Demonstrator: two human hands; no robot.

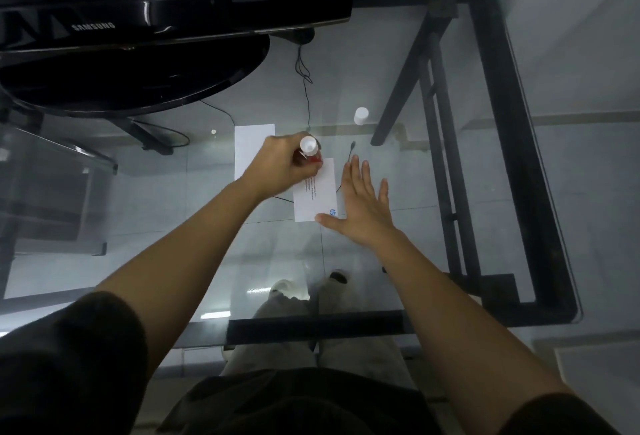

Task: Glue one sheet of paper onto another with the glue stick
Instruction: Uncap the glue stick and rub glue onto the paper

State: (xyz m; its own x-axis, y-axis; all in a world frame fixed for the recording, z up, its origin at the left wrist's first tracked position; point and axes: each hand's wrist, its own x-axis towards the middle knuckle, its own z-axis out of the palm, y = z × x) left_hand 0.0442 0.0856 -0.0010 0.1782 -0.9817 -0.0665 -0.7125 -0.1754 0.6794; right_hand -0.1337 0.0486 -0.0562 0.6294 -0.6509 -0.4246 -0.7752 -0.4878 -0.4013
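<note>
My left hand (285,162) grips a glue stick (310,150) with a red body and white end, held over the far end of a small printed paper (316,194) that has red text and a blue logo. My right hand (360,206) lies flat and open beside that paper, its thumb touching the near right corner. A plain white sheet (250,145) lies just behind, partly hidden by my left hand. The white cap (361,116) of the glue stick stands apart on the glass, further back on the right.
The work surface is a glass table (398,278) with a black frame. A black Samsung monitor (166,1) on a round base stands at the back left. Thin black cables (306,88) run under the glass. My legs and shoes show through it.
</note>
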